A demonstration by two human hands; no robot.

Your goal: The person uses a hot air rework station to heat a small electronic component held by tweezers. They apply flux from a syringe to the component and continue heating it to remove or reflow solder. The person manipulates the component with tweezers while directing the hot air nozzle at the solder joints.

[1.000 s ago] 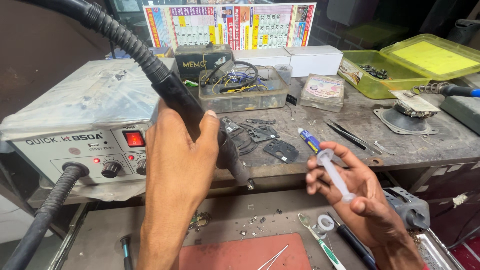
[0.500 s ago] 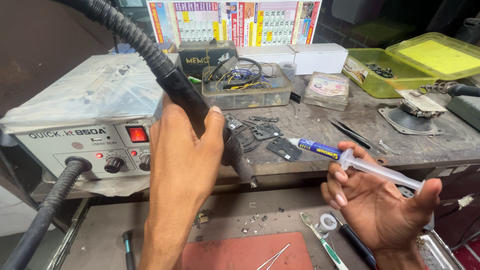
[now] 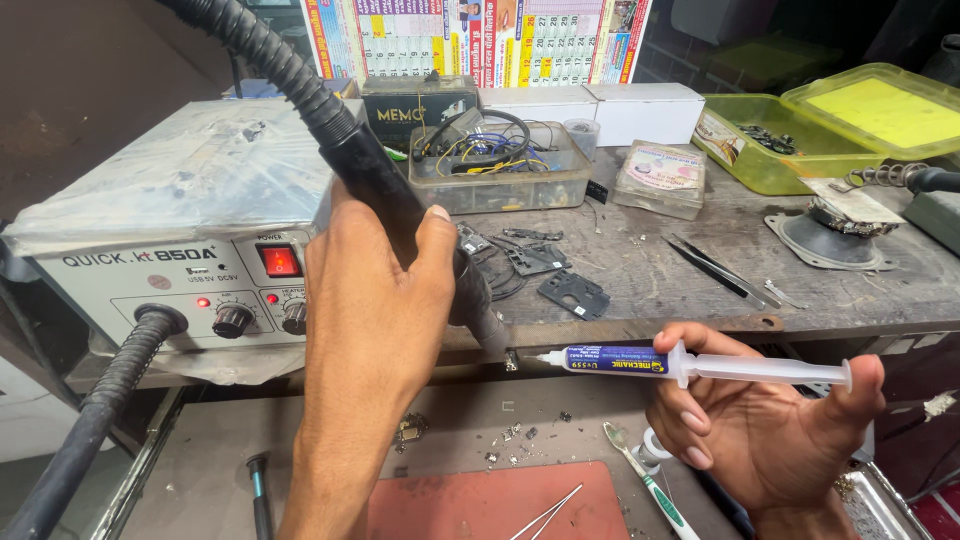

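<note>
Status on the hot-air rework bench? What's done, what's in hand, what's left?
Done: the rework station is powered, its red switch lit. In hand: the left hand grips the hot-air wand, nozzle aimed at the syringe tip; the right hand holds the syringe level, thumb on the plunger end. Left: no paste is visible at the tip. The tweezers lie untouched on the red mat.

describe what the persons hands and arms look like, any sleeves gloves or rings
Both hands are bare: the left hand and right hand wear no gloves, and no rings or watch show. Both forearms are uncovered as far as the frame reaches, with no sleeve in view. Fingernails are short and unpainted.
</note>
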